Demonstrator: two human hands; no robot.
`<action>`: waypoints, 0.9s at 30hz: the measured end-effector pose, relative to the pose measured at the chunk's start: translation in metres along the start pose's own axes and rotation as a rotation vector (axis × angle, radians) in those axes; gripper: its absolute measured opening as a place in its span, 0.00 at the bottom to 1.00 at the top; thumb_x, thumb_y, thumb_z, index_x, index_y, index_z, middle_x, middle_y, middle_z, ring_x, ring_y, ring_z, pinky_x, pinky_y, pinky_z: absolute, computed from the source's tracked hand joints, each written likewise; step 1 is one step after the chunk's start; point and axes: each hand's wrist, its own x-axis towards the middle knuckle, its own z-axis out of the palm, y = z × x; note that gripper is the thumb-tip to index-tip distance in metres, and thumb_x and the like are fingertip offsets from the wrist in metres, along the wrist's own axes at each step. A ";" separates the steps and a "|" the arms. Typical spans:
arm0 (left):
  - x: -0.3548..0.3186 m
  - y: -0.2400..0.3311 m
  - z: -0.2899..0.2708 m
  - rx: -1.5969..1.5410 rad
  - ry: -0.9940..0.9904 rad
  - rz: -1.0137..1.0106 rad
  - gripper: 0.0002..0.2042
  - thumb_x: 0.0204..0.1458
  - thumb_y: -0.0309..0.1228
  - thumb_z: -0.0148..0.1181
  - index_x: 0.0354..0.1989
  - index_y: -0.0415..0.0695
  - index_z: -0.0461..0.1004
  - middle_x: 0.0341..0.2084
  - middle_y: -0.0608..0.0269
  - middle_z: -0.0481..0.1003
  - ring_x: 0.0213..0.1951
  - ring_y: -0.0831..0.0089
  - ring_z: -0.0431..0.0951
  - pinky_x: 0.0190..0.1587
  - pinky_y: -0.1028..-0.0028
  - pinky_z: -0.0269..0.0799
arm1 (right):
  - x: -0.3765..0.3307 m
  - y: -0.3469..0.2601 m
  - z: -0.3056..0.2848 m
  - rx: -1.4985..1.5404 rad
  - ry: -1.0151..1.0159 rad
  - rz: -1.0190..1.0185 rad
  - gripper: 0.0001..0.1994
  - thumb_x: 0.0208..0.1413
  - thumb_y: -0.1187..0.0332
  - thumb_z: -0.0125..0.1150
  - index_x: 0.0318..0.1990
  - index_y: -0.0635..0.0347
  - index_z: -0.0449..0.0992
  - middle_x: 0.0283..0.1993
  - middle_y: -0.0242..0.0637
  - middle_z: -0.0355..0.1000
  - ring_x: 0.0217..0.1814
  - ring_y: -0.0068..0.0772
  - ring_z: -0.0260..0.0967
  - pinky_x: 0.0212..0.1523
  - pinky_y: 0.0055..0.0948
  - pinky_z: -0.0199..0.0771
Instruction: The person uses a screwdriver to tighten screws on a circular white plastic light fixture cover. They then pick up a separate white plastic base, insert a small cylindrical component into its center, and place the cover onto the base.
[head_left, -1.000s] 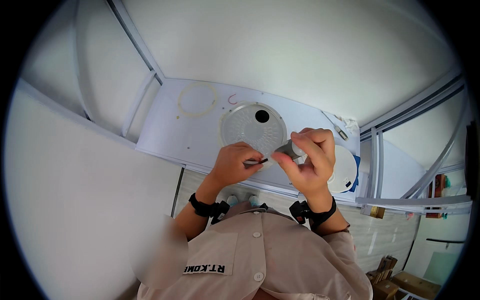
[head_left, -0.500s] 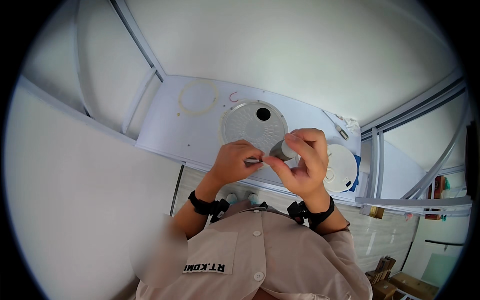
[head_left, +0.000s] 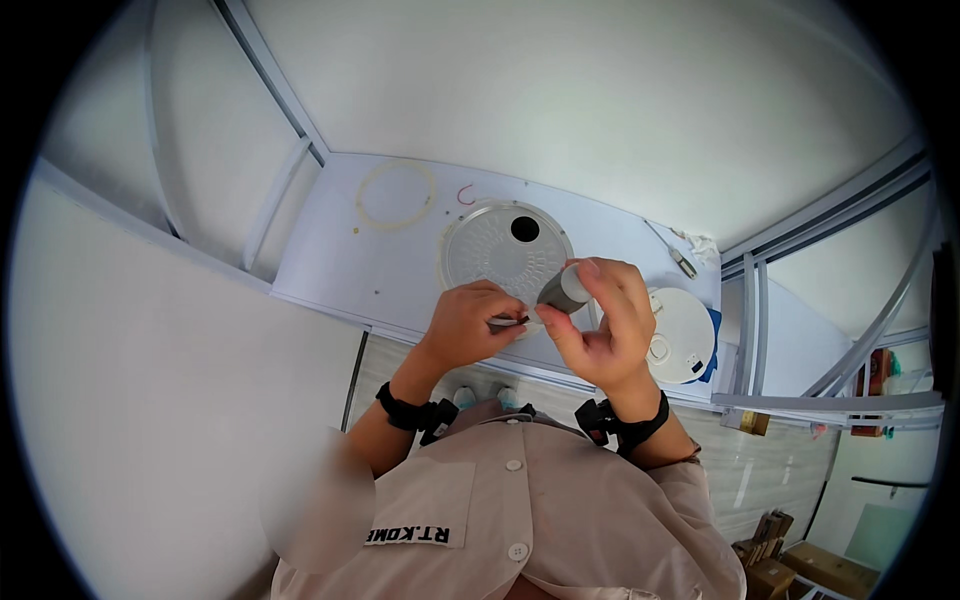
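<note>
While left hand [head_left: 468, 324] pinches thin piece [head_left: 509, 323] | right hand [head_left: 615, 325] fingertip-grips grey cylinder [head_left: 561, 292] just rightward

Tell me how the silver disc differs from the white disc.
The silver disc has a black circle near its far edge; the white disc has a small dark patch near its near edge. The silver disc looks larger than the white disc. Both are round.

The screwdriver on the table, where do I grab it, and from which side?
Probably by its thick handle, from the near side. The screwdriver lies with that end nearer, its thin shaft slants away leftward, and crumpled white paper sits just beyond the handle.
</note>
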 end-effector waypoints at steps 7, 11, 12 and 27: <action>-0.001 0.002 0.001 0.023 0.004 0.001 0.11 0.43 0.30 0.78 0.35 0.50 0.83 0.28 0.71 0.84 0.35 0.68 0.85 0.34 0.68 0.80 | -0.011 0.004 0.004 0.154 -0.012 0.040 0.31 0.49 0.76 0.78 0.62 0.62 0.73 0.54 0.50 0.73 0.49 0.45 0.74 0.46 0.38 0.77; -0.001 0.000 0.002 0.008 0.020 0.020 0.10 0.43 0.30 0.78 0.34 0.49 0.83 0.27 0.70 0.84 0.35 0.68 0.85 0.34 0.68 0.80 | 0.007 -0.003 -0.002 0.639 -0.159 0.270 0.28 0.59 0.76 0.70 0.64 0.57 0.65 0.62 0.56 0.70 0.60 0.50 0.75 0.61 0.45 0.76; -0.001 -0.001 0.002 0.012 0.013 0.017 0.10 0.43 0.29 0.78 0.34 0.49 0.82 0.27 0.70 0.84 0.35 0.68 0.85 0.34 0.68 0.80 | 0.007 -0.003 -0.003 0.678 -0.204 0.287 0.27 0.60 0.76 0.69 0.65 0.57 0.64 0.63 0.57 0.69 0.62 0.51 0.74 0.61 0.46 0.76; -0.002 -0.003 0.006 0.009 0.035 0.023 0.11 0.43 0.30 0.78 0.33 0.49 0.82 0.27 0.71 0.84 0.34 0.68 0.85 0.34 0.67 0.79 | -0.006 0.003 0.000 -0.028 -0.026 0.025 0.33 0.47 0.71 0.83 0.63 0.59 0.76 0.46 0.39 0.72 0.40 0.34 0.70 0.37 0.28 0.72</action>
